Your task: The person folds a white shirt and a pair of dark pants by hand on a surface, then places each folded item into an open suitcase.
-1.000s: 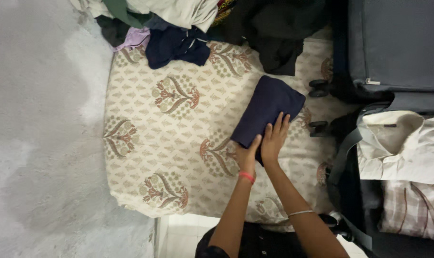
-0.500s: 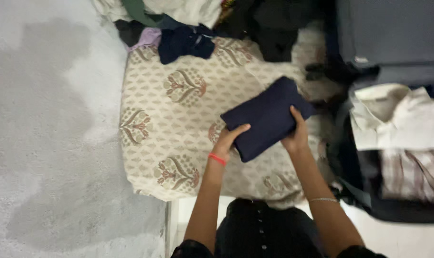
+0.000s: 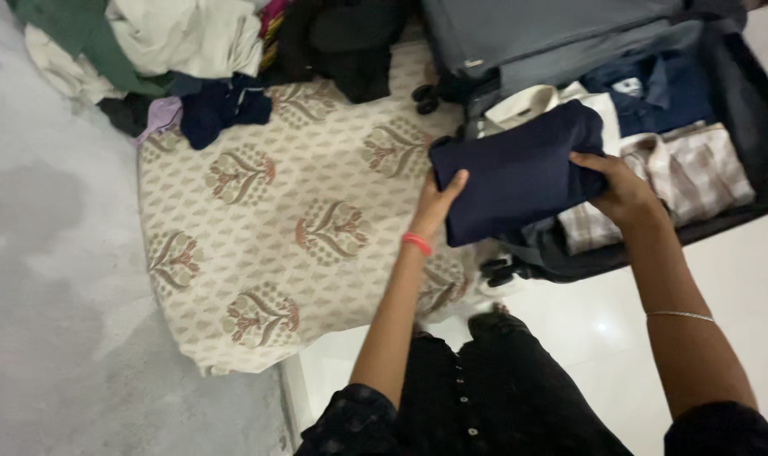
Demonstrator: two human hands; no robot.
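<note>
Your left hand [image 3: 439, 201] and right hand [image 3: 622, 190] hold a folded navy garment [image 3: 515, 173] between them, right of centre in the upper half of the frame. The left hand grips the garment's lower left edge, thumb on top and the other digits hidden beneath; the right hand is clamped on its right edge, fingers curled around the fold. The garment is lifted and hangs over the near left edge of an open suitcase [image 3: 760, 118] at the upper right of the frame.

Inside the suitcase lie a cream shirt [image 3: 532, 101], partly covered by the garment, a dark blue shirt [image 3: 654, 89] behind it, and a checked shirt [image 3: 697, 169] just beside your right hand. The suitcase's grey lid [image 3: 528, 29] lies along the top edge of the frame.

A patterned bedsheet [image 3: 291, 228] with floral motifs covers the middle left of the frame. A heap of loose clothes [image 3: 181, 51] sits at its far end, upper left. A red band [image 3: 417, 244] circles your left wrist and a thin bracelet [image 3: 680, 316] your right forearm. White floor tiles [image 3: 587, 329] show at the lower right.
</note>
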